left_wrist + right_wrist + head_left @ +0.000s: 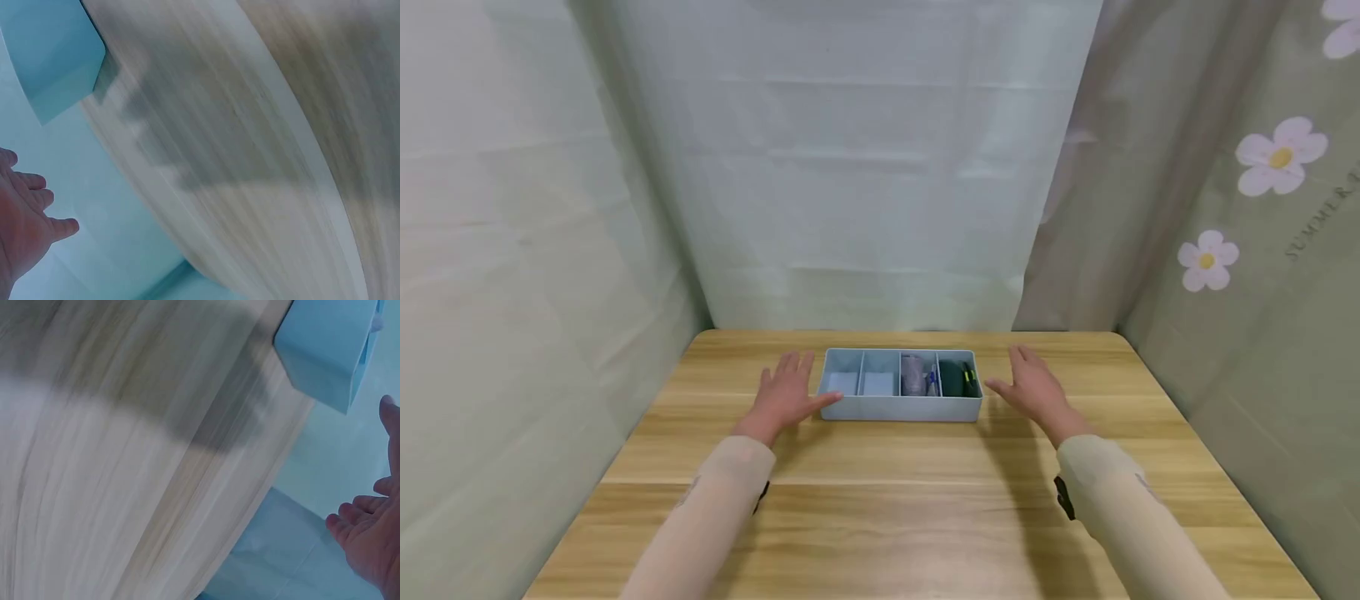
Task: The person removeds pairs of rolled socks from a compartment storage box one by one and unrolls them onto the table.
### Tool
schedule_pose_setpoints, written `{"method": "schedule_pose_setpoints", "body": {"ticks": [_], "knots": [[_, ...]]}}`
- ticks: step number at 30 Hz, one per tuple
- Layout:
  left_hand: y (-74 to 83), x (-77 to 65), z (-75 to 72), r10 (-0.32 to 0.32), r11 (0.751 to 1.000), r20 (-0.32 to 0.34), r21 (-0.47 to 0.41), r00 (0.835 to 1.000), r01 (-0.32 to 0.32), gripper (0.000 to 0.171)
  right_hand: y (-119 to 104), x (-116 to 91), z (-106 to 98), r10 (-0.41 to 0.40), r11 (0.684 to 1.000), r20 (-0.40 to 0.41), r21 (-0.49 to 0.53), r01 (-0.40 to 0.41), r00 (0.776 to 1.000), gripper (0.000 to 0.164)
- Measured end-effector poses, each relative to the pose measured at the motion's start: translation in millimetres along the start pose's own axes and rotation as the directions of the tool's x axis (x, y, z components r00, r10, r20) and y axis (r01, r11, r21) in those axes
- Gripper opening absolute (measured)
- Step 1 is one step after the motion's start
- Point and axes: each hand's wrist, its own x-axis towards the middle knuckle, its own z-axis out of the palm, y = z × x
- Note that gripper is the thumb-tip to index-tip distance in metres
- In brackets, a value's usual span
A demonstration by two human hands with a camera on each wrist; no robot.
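A light blue-grey divided box (898, 408) stands at the far middle of the wooden table. In its right compartments are a rolled grey-purple cloth (913, 375), small blue-and-white items (932, 380), and a dark green item (952, 378) beside black-and-yellow ones (969, 379). The two left compartments show bare floors. My left hand (786, 396) is spread at the box's left end, its thumb overlapping the front corner in the head view. Off the right end, my right hand (1032, 387) has straight fingers and its thumb toward the box. In both wrist views each hand appears apart from the box.
The wooden table (902, 517) reaches to pale curtains (865, 167) at the back and sides. White flowers (1281, 157) are printed on the right-hand curtain. Dark bands sit at both sleeves (1105, 483).
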Motion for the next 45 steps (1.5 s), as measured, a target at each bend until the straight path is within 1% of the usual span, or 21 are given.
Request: {"method": "schedule_pose_setpoints", "body": {"ticks": [4,9,17,18,23,25,31,36,41,45], "knots": [[2.3,6.1,4.6,0.001,1.0,0.018,-0.019,1.0,-0.001,0.105,-8,5,2,-0.005,1.0,-0.019,0.023,0.005,1.0,0.085],[4.0,10.2,11.2,-0.002,0.999,0.039,-0.052,0.999,0.004,0.105,-20,9,6,-0.01,0.998,-0.045,0.056,0.013,0.999,0.079],[7.2,11.4,19.2,-0.027,0.994,0.053,-0.1,0.998,0.033,0.097,-37,16,17,0.05,0.989,-0.043,0.143,-0.044,0.998,0.075],[7.6,11.2,19.7,-0.03,0.994,0.057,-0.103,0.998,0.035,0.097,-39,16,19,0.051,0.987,-0.053,0.154,-0.042,0.997,0.074],[10.0,10.4,22.6,-0.041,0.991,0.082,-0.125,0.996,0.051,0.095,-47,18,28,0.078,0.971,-0.079,0.23,-0.058,0.994,0.073],[10.8,10.5,24.2,-0.041,0.989,0.09,-0.135,0.995,0.053,0.095,-49,17,31,0.101,0.963,-0.075,0.26,-0.078,0.992,0.073],[13.9,10.6,25.8,-0.034,0.984,0.087,-0.17,0.996,0.048,0.093,-52,13,37,0.146,0.936,-0.07,0.334,-0.115,0.987,0.071],[14.8,9.5,24.9,-0.042,0.981,0.097,-0.185,0.994,0.059,0.095,-57,12,41,0.15,0.928,-0.111,0.357,-0.101,0.982,0.067],[13.4,8.7,27.9,-0.045,0.976,0.099,-0.207,0.994,0.064,0.1,-63,15,48,0.168,0.924,-0.149,0.369,-0.103,0.974,0.065],[13.7,7.4,30.4,-0.045,0.972,0.095,-0.227,0.994,0.065,0.098,-67,17,54,0.212,0.901,-0.168,0.414,-0.126,0.963,0.065]]}}
